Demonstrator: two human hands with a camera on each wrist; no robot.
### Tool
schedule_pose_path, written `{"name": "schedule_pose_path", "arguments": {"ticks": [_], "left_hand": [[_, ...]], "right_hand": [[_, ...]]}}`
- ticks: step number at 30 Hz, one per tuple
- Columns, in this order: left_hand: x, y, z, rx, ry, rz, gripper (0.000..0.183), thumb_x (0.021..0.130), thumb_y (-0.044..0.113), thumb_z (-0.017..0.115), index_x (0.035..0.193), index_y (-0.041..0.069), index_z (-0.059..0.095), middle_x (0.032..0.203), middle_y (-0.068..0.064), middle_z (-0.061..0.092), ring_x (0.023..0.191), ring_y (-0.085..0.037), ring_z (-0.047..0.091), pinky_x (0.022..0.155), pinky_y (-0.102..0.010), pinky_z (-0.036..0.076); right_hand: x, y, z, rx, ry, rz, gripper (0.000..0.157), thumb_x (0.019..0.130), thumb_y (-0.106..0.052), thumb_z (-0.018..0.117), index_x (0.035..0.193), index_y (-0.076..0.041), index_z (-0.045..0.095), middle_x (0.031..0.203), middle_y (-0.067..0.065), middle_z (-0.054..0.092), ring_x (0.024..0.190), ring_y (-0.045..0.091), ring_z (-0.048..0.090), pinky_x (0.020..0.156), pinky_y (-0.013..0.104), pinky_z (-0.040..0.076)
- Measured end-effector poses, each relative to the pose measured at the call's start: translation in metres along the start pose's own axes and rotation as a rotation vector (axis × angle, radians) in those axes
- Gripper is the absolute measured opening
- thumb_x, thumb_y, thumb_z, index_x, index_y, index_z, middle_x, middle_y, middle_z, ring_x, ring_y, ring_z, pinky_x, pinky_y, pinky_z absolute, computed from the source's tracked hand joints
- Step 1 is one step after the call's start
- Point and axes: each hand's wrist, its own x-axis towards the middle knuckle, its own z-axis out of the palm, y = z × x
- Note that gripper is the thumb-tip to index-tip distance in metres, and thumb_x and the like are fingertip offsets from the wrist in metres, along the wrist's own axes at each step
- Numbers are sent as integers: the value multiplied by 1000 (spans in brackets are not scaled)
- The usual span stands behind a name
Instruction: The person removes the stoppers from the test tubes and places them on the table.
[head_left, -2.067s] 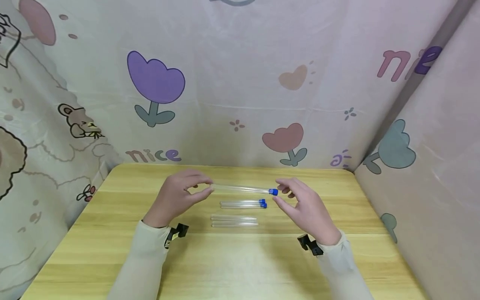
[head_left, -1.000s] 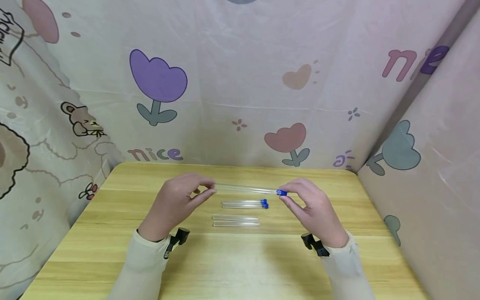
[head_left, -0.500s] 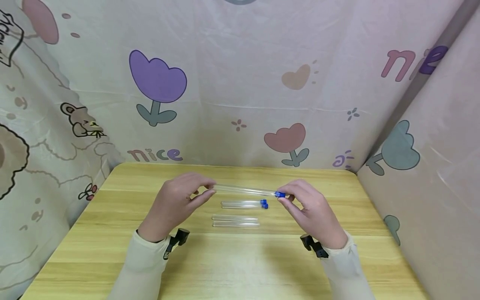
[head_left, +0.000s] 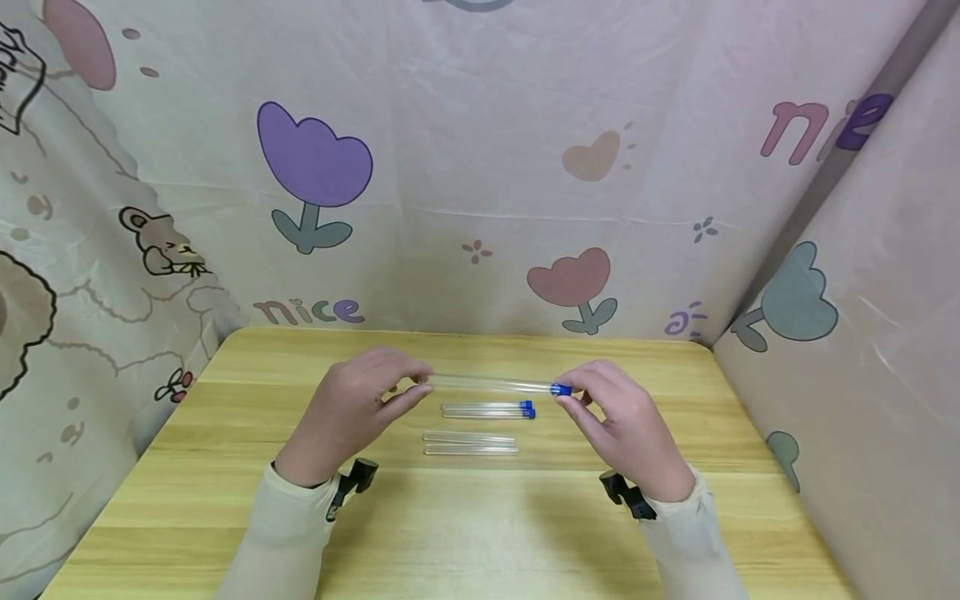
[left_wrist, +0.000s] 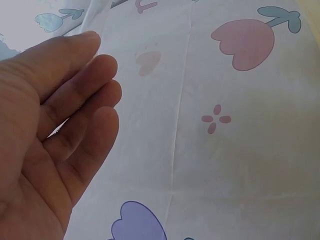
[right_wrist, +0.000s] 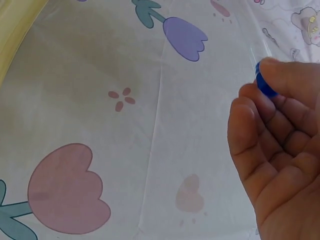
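In the head view a long clear test tube point(head_left: 491, 384) with a blue cap point(head_left: 560, 389) stretches level between both hands, above the far part of the table. The fingertips and thumb of my left hand point(head_left: 367, 392) pinch its uncapped left end. My right hand point(head_left: 618, 417) pinches the blue cap between thumb and fingers; the right wrist view shows this cap point(right_wrist: 265, 82) under the thumb. Below lie two capped test tubes point(head_left: 483, 410), side by side, caps to the right. Nearer me lie two clear tubes point(head_left: 471, 443) with no caps on. The left wrist view shows only curled fingers point(left_wrist: 95, 130).
The wooden table point(head_left: 480, 533) ends at the back against a printed fabric curtain point(head_left: 450, 167), which also hangs on both sides. Small black cameras point(head_left: 630, 496) sit on the wrists.
My right hand, earlier open beside the cap, has come to pinch it. Over the last half second the left end of the tube has dipped slightly; the tubes on the table stay put.
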Motion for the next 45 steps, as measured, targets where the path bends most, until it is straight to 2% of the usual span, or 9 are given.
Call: {"name": "schedule_pose_path", "arguments": {"ticks": [6, 10, 16, 19, 24, 29, 34, 41, 45], "left_hand": [[0, 1, -2, 32, 17, 12, 35, 105, 43, 59, 104, 12, 76, 93, 3, 76, 78, -10, 66, 59, -24, 52], [0, 1, -3, 45, 14, 7, 43, 107, 46, 53, 104, 11, 77, 93, 3, 76, 80, -11, 68, 59, -25, 52], [-1, 1, -3, 49, 10, -8, 20, 96, 30, 76, 104, 11, 77, 95, 2, 77, 81, -12, 69, 59, -26, 53], [-2, 0, -3, 62, 1, -12, 19, 90, 24, 81, 104, 11, 76, 95, 2, 77, 84, -13, 70, 60, -27, 55], [-3, 0, -2, 70, 10, -14, 31, 103, 40, 64, 104, 12, 77, 95, 3, 76, 82, -13, 70, 60, -27, 55], [-2, 2, -5, 73, 5, -22, 45, 106, 49, 53, 104, 12, 77, 95, 3, 76, 82, -11, 69, 59, -26, 54], [-3, 1, -6, 68, -7, -26, 37, 103, 45, 60, 104, 12, 76, 96, 3, 76, 81, -10, 68, 59, -25, 54], [-2, 1, -6, 50, -20, -28, 25, 98, 36, 72, 103, 12, 76, 95, 4, 75, 81, -9, 67, 61, -26, 56], [-2, 2, -8, 34, -24, -42, 20, 92, 28, 79, 104, 13, 75, 95, 5, 75, 80, -8, 66, 62, -25, 56]], "right_hand": [[-1, -2, -1, -7, -28, -19, 18, 105, -24, 64, 105, -7, 72, 102, 0, 70, 90, 14, 64, 75, 17, 52], [-1, -3, 1, -22, -29, -11, 22, 106, -26, 61, 105, -8, 72, 102, -1, 70, 91, 14, 63, 71, 21, 52], [0, -4, 4, -39, -9, -4, 28, 107, -31, 58, 105, -7, 73, 100, 0, 71, 89, 14, 65, 79, 19, 54], [0, -5, 5, -37, -2, -4, 29, 107, -31, 58, 105, -7, 73, 100, 0, 71, 88, 14, 65, 79, 17, 53], [0, -6, 4, -13, -12, 14, 29, 107, -31, 58, 106, -6, 73, 100, 0, 70, 82, 12, 60, 73, 13, 50], [1, -7, 4, -20, -16, 31, 17, 102, -22, 69, 106, -7, 75, 101, 0, 72, 81, 11, 61, 70, 14, 50], [0, -6, 5, -14, 4, 45, 12, 97, -16, 74, 106, -9, 77, 100, 0, 75, 79, 9, 63, 68, 15, 52], [0, -5, 8, 22, 31, 35, 27, 105, -30, 63, 106, -7, 76, 103, 3, 76, 93, 18, 72, 91, 18, 54], [-1, -7, 7, 14, 8, 69, 16, 100, -19, 71, 109, -6, 74, 104, 2, 75, 93, 16, 71, 92, 17, 53]]}}
